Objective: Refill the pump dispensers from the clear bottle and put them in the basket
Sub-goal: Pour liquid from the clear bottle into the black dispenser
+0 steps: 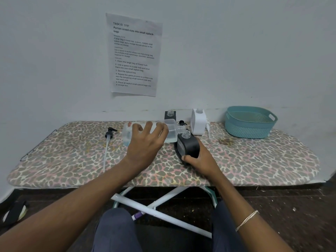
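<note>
My left hand (145, 140) grips the clear bottle (171, 130), which is tipped on its side with its open neck right over the mouth of a black dispenser (188, 146). A little pale liquid lies in the clear bottle. My right hand (198, 159) holds the black dispenser near its base, tilted toward the bottle. A second black dispenser (170, 115) and a white dispenser (198, 121) stand uncapped by the wall. The teal basket (250, 124) sits at the far right with nothing visible inside it.
A black pump head with a long tube (108, 140) lies on the leopard-print ironing board (254, 160) at the left. Another black pump (182, 122) and a white pump (208, 129) lie near the white dispenser. A printed sheet (134, 55) hangs on the wall.
</note>
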Motion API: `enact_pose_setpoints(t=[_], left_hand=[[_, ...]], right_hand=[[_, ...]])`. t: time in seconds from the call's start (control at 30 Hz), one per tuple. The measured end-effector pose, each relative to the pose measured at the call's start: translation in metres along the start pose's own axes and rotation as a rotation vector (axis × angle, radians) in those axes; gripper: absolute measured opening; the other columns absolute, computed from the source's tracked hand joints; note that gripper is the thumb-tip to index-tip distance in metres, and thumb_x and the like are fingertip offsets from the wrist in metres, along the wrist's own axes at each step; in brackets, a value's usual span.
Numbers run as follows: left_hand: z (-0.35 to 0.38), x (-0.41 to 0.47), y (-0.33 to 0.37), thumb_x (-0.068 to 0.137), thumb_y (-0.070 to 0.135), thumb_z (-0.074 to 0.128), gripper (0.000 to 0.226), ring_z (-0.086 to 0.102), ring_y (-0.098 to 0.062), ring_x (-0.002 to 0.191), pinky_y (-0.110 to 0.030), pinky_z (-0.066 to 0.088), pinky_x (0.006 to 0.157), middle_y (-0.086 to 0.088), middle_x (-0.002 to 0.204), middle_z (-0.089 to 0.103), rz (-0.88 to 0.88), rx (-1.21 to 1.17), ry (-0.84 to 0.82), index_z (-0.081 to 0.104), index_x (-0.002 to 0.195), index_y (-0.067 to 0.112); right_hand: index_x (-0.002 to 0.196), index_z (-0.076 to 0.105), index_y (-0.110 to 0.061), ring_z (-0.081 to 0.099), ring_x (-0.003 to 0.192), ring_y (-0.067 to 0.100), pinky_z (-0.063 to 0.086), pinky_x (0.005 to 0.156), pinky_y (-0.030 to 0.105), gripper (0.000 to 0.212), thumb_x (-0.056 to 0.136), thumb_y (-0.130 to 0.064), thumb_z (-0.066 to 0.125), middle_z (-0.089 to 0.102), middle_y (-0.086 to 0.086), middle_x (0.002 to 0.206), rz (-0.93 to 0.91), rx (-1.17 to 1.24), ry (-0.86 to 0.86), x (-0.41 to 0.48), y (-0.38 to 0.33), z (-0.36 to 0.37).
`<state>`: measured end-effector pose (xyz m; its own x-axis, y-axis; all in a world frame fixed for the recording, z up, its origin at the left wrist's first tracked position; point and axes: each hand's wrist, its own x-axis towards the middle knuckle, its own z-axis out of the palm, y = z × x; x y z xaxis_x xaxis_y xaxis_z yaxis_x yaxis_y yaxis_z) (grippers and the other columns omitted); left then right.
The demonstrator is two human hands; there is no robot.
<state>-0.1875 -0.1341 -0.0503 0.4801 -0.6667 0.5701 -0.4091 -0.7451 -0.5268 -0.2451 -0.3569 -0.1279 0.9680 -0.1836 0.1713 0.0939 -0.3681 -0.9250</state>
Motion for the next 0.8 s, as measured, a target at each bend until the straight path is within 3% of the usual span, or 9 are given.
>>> enact_pose_setpoints(t=[0.17,0.37,0.57,0.7,0.8], left_hand=[[0.0006,0.0007,-0.0002,0.071,-0.01,0.059,0.057,0.062,-0.034,0.096,-0.045,0.04,0.072,-0.008,0.12,0.064,-0.002,-0.006,0.008,0.06,0.125,0.006],[0.0014,0.0003,0.0002,0.072,-0.01,0.058,0.055,0.061,-0.033,0.095,-0.044,0.039,0.072,-0.007,0.12,0.064,0.0,-0.006,0.009,0.06,0.125,0.006],[0.002,0.0004,0.0001,0.072,-0.01,0.061,0.056,0.062,-0.034,0.097,-0.044,0.04,0.072,-0.009,0.122,0.064,-0.001,-0.011,0.011,0.06,0.126,0.005],[0.0023,0.0002,0.0003,0.072,-0.01,0.06,0.056,0.062,-0.034,0.097,-0.045,0.04,0.072,-0.009,0.122,0.064,-0.002,-0.006,0.001,0.06,0.126,0.005],[0.0028,0.0002,0.0004,0.072,-0.009,0.061,0.056,0.061,-0.034,0.097,-0.045,0.039,0.073,-0.008,0.122,0.064,0.0,-0.007,-0.008,0.059,0.127,0.005]], right_hand=[[0.143,0.052,-0.034,0.072,0.095,-0.002,0.054,0.076,0.018,0.071,0.08,-0.026,0.084,0.073,-0.016,0.115,-0.004,0.017,0.004,-0.0009,0.0008,0.0],[0.144,0.051,-0.031,0.071,0.094,-0.005,0.052,0.071,0.009,0.07,0.084,-0.017,0.084,0.071,-0.014,0.117,-0.011,0.004,0.008,0.0001,0.0015,-0.0003],[0.144,0.051,-0.034,0.07,0.098,-0.004,0.052,0.077,0.014,0.072,0.08,-0.027,0.085,0.072,-0.016,0.118,-0.01,-0.002,0.004,0.0007,0.0025,-0.0007],[0.143,0.051,-0.034,0.068,0.098,-0.008,0.05,0.074,0.009,0.07,0.083,-0.02,0.085,0.071,-0.018,0.118,-0.006,-0.01,0.005,0.0008,0.0018,-0.0008],[0.143,0.052,-0.034,0.069,0.099,-0.006,0.05,0.077,0.013,0.07,0.082,-0.023,0.085,0.071,-0.018,0.117,0.0,-0.005,0.003,0.0002,0.0013,-0.0002]])
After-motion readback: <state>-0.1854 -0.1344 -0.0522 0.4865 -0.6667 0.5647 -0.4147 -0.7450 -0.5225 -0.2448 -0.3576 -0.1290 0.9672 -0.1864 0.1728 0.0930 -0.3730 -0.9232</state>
